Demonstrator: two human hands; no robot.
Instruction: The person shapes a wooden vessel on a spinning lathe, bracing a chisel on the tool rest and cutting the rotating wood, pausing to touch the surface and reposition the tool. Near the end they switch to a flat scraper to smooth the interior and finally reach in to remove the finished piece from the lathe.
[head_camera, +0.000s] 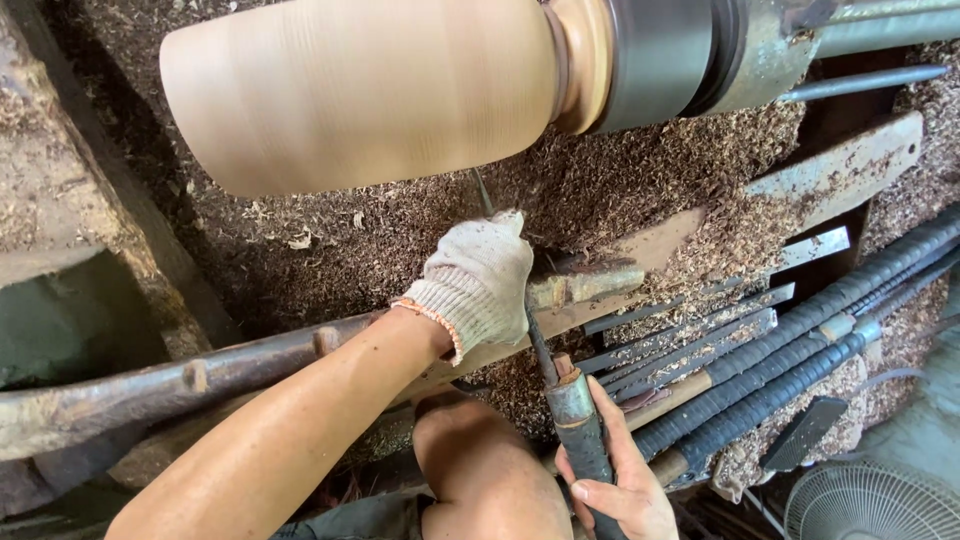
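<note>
Soft, even daylight fills the view, brightest on the pale wooden blank (360, 90), whose surface shows streaked motion blur. The glove (480, 280) and forearm are sharply lit and in focus. Deep shadow lies under the blank and at the left edge. No harsh glare; straight lines bow slightly toward the corners.

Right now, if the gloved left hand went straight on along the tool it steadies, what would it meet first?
Probably the spinning wooden workpiece on the lathe. The left hand points up along the thin tool shaft, which reaches toward its underside; depth is unclear.
</note>
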